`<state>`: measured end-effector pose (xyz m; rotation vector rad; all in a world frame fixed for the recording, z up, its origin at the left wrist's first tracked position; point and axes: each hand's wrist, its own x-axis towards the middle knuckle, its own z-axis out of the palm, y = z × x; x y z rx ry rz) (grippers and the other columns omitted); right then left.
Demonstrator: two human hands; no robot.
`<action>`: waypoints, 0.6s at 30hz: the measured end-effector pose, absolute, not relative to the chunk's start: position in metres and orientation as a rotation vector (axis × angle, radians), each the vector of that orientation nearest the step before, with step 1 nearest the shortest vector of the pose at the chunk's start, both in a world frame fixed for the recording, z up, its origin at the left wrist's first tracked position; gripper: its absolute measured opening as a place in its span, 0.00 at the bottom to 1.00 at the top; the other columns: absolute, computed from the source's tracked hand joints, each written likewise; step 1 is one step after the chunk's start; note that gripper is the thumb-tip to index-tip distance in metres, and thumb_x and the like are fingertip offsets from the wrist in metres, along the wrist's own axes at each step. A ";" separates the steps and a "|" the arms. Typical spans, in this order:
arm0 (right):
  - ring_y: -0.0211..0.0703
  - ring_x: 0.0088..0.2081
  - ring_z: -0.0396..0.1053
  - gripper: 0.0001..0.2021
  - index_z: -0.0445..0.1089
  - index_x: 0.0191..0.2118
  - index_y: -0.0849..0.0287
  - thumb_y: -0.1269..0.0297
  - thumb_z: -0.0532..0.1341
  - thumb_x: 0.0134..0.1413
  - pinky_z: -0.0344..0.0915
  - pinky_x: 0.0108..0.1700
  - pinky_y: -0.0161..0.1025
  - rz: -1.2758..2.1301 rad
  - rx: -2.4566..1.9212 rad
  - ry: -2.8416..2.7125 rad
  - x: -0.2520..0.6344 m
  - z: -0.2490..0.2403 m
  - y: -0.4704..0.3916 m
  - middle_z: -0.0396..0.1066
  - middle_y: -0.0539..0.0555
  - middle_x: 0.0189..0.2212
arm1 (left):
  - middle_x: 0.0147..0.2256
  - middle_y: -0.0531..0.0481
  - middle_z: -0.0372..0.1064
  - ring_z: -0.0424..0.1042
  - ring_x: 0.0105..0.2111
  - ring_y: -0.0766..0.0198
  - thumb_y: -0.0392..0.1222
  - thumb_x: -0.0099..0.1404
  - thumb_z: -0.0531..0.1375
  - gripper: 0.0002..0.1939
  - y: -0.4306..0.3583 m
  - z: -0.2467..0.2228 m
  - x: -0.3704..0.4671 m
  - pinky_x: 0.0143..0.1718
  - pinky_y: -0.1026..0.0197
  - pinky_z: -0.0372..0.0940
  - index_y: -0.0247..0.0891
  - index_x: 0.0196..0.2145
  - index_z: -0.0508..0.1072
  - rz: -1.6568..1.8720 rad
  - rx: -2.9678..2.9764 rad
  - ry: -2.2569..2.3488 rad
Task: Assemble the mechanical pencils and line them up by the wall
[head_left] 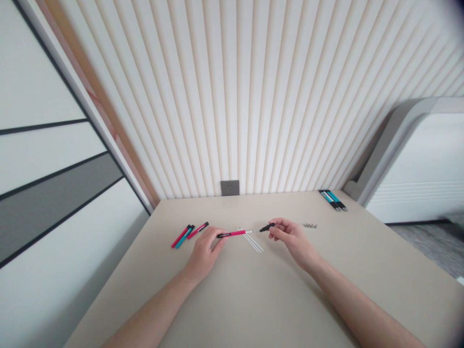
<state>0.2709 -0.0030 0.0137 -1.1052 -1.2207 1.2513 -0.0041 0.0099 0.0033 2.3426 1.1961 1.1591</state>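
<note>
My left hand [209, 249] pinches the black end of a red pen barrel [237, 233], which points to the right. A thin white refill [253, 231] sticks out of the barrel's right end. On the other side, my right hand [290, 237] pinches a black grip piece [267, 227] at the refill's right end, so the parts lie nearly in one line. Below them on the table, several white refills [253, 243] lie side by side at a slant.
Red and teal barrels [183, 237] lie on the beige table [224, 299] left of my left hand. Several small metal pieces [310, 226] are beyond my right hand. Assembled-looking pens [333, 200] lie at the back right. A socket [230, 187] is on the ribbed wall.
</note>
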 end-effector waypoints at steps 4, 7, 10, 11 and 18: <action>0.40 0.29 0.68 0.19 0.70 0.41 0.61 0.52 0.66 0.47 0.61 0.34 0.38 1.239 -1.105 -1.209 0.271 0.016 -0.004 0.72 0.53 0.27 | 0.36 0.49 0.72 0.71 0.37 0.60 0.38 0.67 0.55 0.05 0.010 0.004 -0.004 0.41 0.58 0.66 0.39 0.40 0.71 1.151 2.352 1.160; 0.40 0.30 0.69 0.19 0.70 0.41 0.62 0.53 0.66 0.48 0.62 0.35 0.39 1.267 -1.096 -1.205 0.270 0.015 -0.005 0.74 0.54 0.27 | 0.36 0.49 0.72 0.71 0.37 0.61 0.38 0.67 0.56 0.05 0.009 0.004 -0.003 0.41 0.58 0.67 0.39 0.40 0.71 1.138 2.360 1.138; 0.40 0.31 0.69 0.17 0.70 0.41 0.62 0.55 0.66 0.49 0.62 0.36 0.38 1.322 -1.062 -1.233 0.267 0.013 -0.006 0.75 0.54 0.28 | 0.36 0.49 0.72 0.71 0.37 0.61 0.38 0.67 0.56 0.05 0.009 0.003 -0.003 0.41 0.58 0.67 0.39 0.40 0.70 1.137 2.364 1.119; 0.40 0.32 0.70 0.17 0.69 0.41 0.61 0.56 0.66 0.50 0.62 0.36 0.38 1.346 -1.046 -1.247 0.266 0.013 -0.007 0.75 0.54 0.29 | 0.36 0.49 0.72 0.71 0.37 0.61 0.37 0.67 0.56 0.05 0.009 0.003 -0.003 0.41 0.59 0.67 0.39 0.40 0.70 1.136 2.367 1.109; 0.41 0.32 0.71 0.16 0.70 0.36 0.59 0.54 0.68 0.45 0.64 0.38 0.39 1.427 -0.975 -1.362 0.255 0.011 -0.012 0.75 0.52 0.29 | 0.36 0.48 0.71 0.71 0.38 0.61 0.38 0.67 0.56 0.05 0.008 0.003 -0.004 0.41 0.58 0.67 0.39 0.40 0.71 1.138 2.381 1.058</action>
